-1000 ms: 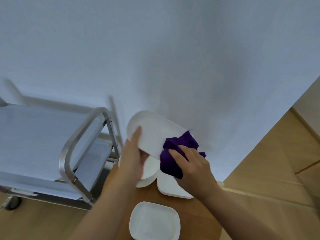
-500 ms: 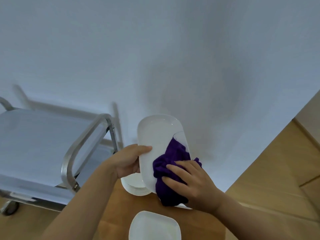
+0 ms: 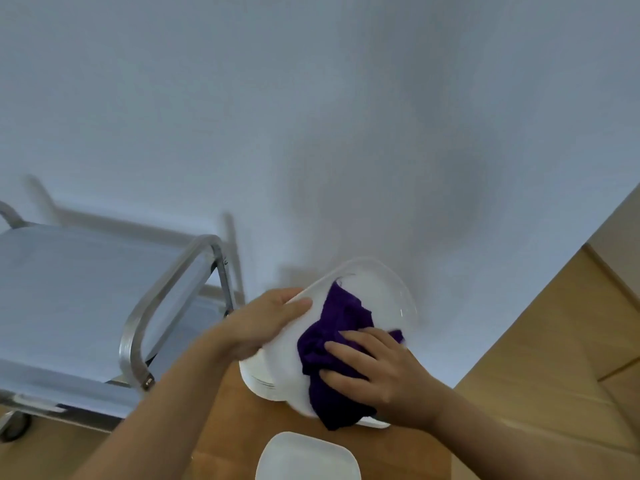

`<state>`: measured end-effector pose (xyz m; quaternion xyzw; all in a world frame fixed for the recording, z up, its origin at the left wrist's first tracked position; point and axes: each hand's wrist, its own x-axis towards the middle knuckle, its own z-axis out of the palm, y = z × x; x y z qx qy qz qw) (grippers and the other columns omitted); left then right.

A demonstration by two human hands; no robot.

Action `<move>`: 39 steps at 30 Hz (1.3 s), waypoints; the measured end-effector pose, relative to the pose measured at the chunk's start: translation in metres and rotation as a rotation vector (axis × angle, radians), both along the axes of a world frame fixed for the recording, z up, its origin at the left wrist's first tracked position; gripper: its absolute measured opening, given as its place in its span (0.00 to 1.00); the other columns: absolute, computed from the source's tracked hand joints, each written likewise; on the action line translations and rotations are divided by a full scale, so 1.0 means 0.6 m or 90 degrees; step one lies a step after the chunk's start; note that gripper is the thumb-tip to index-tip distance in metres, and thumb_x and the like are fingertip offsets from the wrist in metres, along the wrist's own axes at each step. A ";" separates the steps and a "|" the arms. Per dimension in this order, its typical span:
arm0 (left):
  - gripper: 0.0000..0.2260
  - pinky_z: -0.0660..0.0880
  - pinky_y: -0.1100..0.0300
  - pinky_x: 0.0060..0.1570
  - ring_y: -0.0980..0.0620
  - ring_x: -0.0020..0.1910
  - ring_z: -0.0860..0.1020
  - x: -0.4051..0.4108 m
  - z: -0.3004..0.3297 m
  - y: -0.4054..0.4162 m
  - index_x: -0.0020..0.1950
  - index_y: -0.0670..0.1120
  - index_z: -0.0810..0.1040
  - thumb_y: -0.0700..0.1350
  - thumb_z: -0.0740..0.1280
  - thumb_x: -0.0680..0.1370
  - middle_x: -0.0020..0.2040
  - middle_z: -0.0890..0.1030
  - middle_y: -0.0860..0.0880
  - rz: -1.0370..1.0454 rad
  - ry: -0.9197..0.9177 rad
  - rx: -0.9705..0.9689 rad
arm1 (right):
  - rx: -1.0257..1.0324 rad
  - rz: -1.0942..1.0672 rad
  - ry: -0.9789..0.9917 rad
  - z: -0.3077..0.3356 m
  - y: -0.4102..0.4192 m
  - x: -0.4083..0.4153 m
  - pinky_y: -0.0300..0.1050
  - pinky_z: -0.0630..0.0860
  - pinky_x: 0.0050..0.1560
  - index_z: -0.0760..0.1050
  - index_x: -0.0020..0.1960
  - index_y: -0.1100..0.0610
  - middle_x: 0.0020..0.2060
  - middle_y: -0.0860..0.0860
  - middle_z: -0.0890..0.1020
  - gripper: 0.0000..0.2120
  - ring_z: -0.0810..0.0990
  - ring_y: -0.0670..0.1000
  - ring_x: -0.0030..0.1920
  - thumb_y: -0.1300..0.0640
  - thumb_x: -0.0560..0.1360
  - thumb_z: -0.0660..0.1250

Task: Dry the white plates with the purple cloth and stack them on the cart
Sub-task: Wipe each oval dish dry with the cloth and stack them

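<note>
**Plate held up and wiped above the wooden table**

Nearest the camera, at the bottom edge of the view, a white rounded-square plate (image 3: 308, 457) lies flat on the wooden table (image 3: 221, 448), cut off by the frame. Bare wood shows to its left and right.

Just beyond it, the right hand (image 3: 377, 368) presses a bunched purple cloth (image 3: 332, 351) against the face of a white plate (image 3: 374, 299), the fingers spread over the cloth and lightly bent around it. The cloth hangs past the plate's lower edge. The left hand (image 3: 266, 323) grips the same plate at its left rim, thumb on the front face, fingers behind. The plate is tilted up, its face toward the camera, clear of the table.

Under the held plate a stack of round white plates (image 3: 258, 384) sits on the table, its rim showing at the lower left. A sliver of another white plate (image 3: 377, 425) shows below the cloth.

To the left stands a metal cart (image 3: 138, 327) with a curved handle bar nearest the hands; its top shelf (image 3: 79, 289) is a wide flat surface. A gap separates the cart from the table edge. Behind everything rises a white wall (image 3: 311, 116), and wooden flooring (image 3: 554, 341) runs along the right.
</note>
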<state>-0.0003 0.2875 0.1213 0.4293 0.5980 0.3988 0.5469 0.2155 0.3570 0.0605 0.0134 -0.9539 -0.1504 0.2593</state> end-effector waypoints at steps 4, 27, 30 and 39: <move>0.13 0.80 0.57 0.44 0.47 0.48 0.83 -0.039 0.031 0.004 0.61 0.44 0.77 0.47 0.60 0.80 0.52 0.83 0.43 -0.136 0.016 -0.082 | 0.009 -0.004 0.022 0.006 0.015 0.012 0.47 0.72 0.59 0.69 0.61 0.51 0.61 0.52 0.72 0.18 0.73 0.54 0.59 0.49 0.74 0.67; 0.10 0.80 0.53 0.40 0.47 0.40 0.84 -0.083 0.020 -0.007 0.54 0.42 0.78 0.46 0.62 0.79 0.42 0.85 0.44 0.084 0.000 -0.125 | -0.197 -0.032 -0.141 0.027 -0.032 0.037 0.40 0.74 0.57 0.68 0.62 0.47 0.59 0.47 0.76 0.31 0.74 0.48 0.59 0.47 0.64 0.77; 0.21 0.77 0.52 0.45 0.47 0.44 0.82 -0.086 0.005 -0.003 0.54 0.49 0.79 0.62 0.60 0.73 0.46 0.84 0.45 0.138 -0.144 -0.155 | -0.522 -0.084 -0.131 0.064 -0.051 0.030 0.27 0.71 0.55 0.69 0.61 0.39 0.60 0.36 0.71 0.26 0.69 0.38 0.63 0.46 0.65 0.74; 0.32 0.81 0.53 0.38 0.44 0.43 0.84 -0.063 -0.074 -0.037 0.45 0.40 0.86 0.46 0.86 0.43 0.46 0.84 0.39 0.085 -0.425 0.030 | -1.377 -0.046 0.322 0.077 -0.018 0.036 0.45 0.80 0.36 0.78 0.55 0.58 0.45 0.60 0.83 0.35 0.84 0.56 0.41 0.54 0.49 0.83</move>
